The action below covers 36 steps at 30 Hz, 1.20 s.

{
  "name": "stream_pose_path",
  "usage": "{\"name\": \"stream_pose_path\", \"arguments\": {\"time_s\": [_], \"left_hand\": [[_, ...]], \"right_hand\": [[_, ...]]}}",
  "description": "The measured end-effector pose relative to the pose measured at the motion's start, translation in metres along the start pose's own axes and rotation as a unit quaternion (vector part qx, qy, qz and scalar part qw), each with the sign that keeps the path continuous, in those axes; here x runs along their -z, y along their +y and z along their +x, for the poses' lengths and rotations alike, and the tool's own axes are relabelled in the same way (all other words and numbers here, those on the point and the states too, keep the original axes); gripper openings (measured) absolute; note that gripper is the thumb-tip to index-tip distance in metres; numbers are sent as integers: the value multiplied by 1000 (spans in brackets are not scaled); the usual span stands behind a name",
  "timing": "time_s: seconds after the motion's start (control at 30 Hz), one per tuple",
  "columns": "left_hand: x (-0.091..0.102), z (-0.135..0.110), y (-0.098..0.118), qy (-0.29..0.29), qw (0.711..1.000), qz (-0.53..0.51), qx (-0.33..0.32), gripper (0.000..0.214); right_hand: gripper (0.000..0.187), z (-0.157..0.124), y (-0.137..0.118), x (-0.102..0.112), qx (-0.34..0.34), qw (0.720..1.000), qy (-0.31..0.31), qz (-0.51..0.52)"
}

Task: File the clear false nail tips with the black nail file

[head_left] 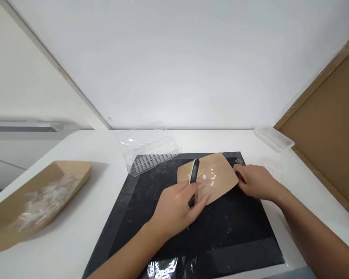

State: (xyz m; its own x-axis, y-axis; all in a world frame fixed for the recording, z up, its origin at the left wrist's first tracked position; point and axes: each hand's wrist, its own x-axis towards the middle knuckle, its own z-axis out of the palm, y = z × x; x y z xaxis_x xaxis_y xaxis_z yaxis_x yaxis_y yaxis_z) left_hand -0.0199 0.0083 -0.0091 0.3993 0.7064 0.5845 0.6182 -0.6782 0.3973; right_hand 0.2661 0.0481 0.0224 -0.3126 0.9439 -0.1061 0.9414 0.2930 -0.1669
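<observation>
My left hand (174,209) is shut around a black-handled tool (193,176), whose handle rises over a sheet of kraft paper (221,170) and whose thin metal tip (188,228) shows below my fingers. My right hand (256,182) grips the right corner of that sheet. Several small white pieces (212,177) lie on the paper, between my hands and touching neither. A small metal object (239,161) sits just behind my right fingers, partly hidden. The sheet rests on a black mat (221,236).
A transparent box of false nail tips (151,159) overlaps the mat's back edge, its lid (139,135) behind it. A kraft tray of loose transparent tips (43,201) stands left. A white plastic tray (273,138) sits back right, beside a cardboard sheet (322,128).
</observation>
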Motion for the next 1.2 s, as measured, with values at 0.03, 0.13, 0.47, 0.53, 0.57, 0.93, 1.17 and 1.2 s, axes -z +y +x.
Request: {"name": "stream_pose_path", "arguments": {"time_s": [0.03, 0.13, 0.47, 0.53, 0.57, 0.93, 1.17, 1.2], "left_hand": [[1, 0, 0, -20, 1000, 6, -4, 25], [5, 0, 0, -86, 996, 30, -19, 39], [11, 4, -1, -117, 993, -9, -3, 32], [12, 5, 1, -68, 996, -47, 18, 28], [13, 6, 1, -44, 997, -58, 27, 26], [40, 16, -33, 165, 983, -36, -68, 13], [47, 15, -43, 198, 976, -24, -87, 14], [48, 15, -44, 198, 976, -28, -88, 15]], "right_hand": [[9, -2, -3, 0, 30, 999, -6, 17], [10, -6, -10, -1, 98, 991, -30, 88], [22, 5, -18, -13, 123, 977, -33, 173], [15, 5, -17, -12, 129, 975, -39, 178], [13, 4, -17, -11, 134, 974, -41, 181], [15, -2, -28, -5, 148, 978, -46, 141], [11, 3, -25, -10, 148, 976, -68, 143], [10, 4, -22, -11, 148, 978, -55, 136]]}}
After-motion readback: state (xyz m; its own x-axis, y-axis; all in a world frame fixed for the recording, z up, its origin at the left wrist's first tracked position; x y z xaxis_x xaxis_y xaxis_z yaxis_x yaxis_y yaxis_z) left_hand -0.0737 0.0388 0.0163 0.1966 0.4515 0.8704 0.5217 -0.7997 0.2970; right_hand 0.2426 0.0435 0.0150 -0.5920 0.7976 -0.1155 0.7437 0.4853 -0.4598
